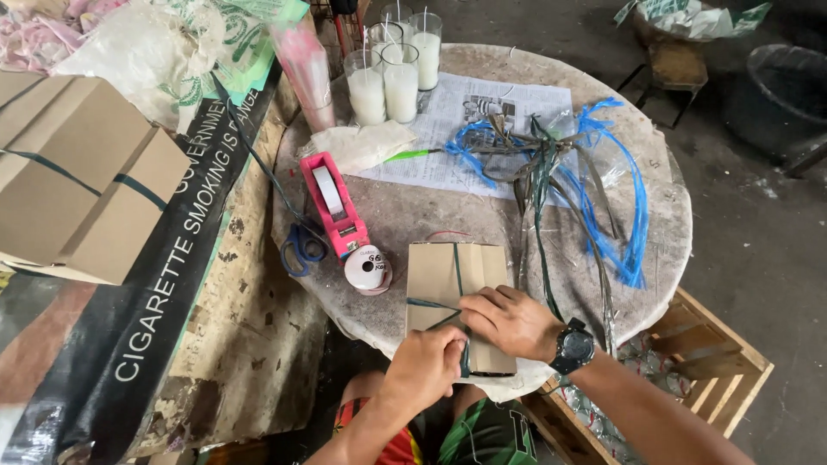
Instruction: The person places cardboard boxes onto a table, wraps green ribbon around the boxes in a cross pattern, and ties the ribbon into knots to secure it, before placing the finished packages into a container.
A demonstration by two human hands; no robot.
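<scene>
A small brown cardboard box (444, 275) lies at the near edge of a round worn table (405, 215), with dark green strapping (457, 267) crossed over it. My left hand (426, 366) pinches the green strap at the box's near end. My right hand (508, 320), a black watch on its wrist, presses flat on the box top over the strap crossing.
A pink tape dispenser (333, 205), a tape roll (368, 269) and blue-handled scissors (301, 245) lie left of the box. Loose blue and green straps (586, 185) sprawl over newspaper (482, 116). Several glass candles (392, 73) stand at the back. Strapped cartons (73, 181) sit far left, a wooden crate (715, 362) right.
</scene>
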